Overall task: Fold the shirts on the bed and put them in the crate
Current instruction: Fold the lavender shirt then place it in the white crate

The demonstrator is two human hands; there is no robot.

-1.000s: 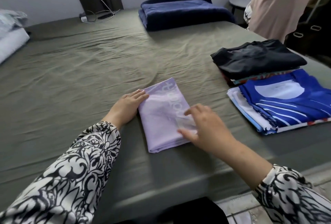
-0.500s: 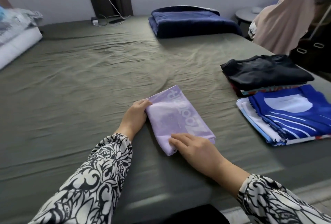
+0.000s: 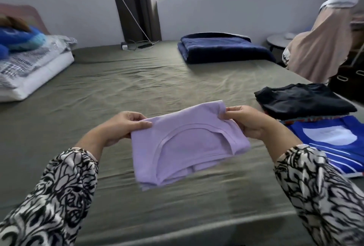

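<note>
A folded lilac shirt (image 3: 185, 145) hangs in the air above the olive-green bed (image 3: 118, 92), its neckline facing me. My left hand (image 3: 122, 127) grips its left edge, thumb on top. My right hand (image 3: 246, 120) pinches its upper right corner. At the right side of the bed lie a folded black shirt (image 3: 303, 100) on top of a small stack and a blue shirt with white stripes (image 3: 332, 143) nearer to me. No crate is in view.
A folded navy blanket (image 3: 222, 49) lies at the far end of the bed. Pillows and a blue plush (image 3: 25, 60) sit at the far left. A beige garment (image 3: 319, 47) hangs at the right beside a round side table (image 3: 279, 40). A charger and cable (image 3: 134, 46) lie by the wall.
The lilac shirt lay flat on the bed with both hands at its edges; now both hands hold it lifted and turned over, neckline toward me. The camera has tilted up.
</note>
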